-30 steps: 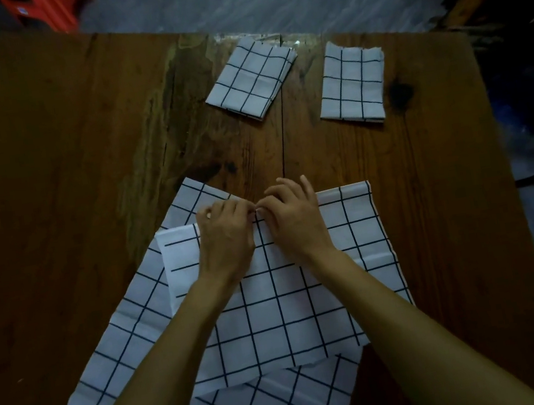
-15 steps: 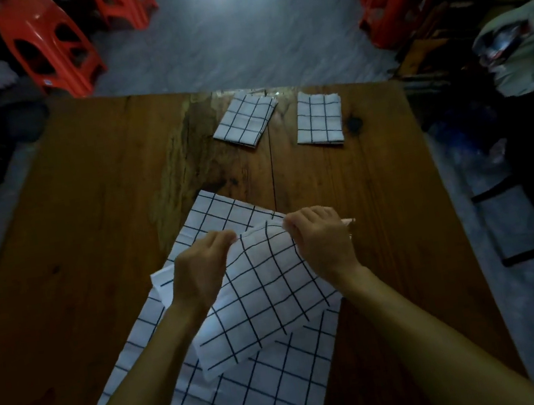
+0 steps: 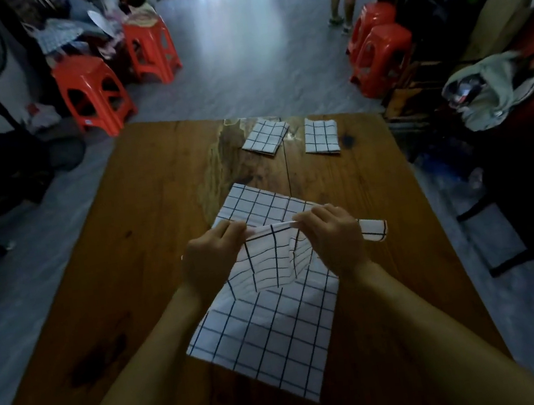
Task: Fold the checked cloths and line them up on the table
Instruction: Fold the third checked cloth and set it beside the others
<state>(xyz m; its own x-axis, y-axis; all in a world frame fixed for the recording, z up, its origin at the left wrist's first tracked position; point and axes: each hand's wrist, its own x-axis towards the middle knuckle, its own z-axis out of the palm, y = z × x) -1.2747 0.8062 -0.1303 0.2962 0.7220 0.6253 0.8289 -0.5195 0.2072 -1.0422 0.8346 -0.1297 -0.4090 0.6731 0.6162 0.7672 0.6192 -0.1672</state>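
Checked cloth in hand (image 3: pixel 275 256) hangs lifted between both hands, just above a flat checked cloth (image 3: pixel 268 334) that lies spread on the wooden table (image 3: pixel 143 220); the left hand (image 3: pixel 213 259) pinches its upper edge on one side and the right hand (image 3: pixel 331 239) pinches the same edge on the other, both closed on fabric, with a loose corner poking out beyond the right hand. Beyond the flat cloth, near the table's far edge, two folded cloths sit side by side: a skewed one (image 3: pixel 265 137) and a squarer one (image 3: pixel 321 135) just right of it. To fold well, I judge the pinched edge should stay taut and level, the grid lines matched before lowering, and the crease pressed flat clear of the flat cloth
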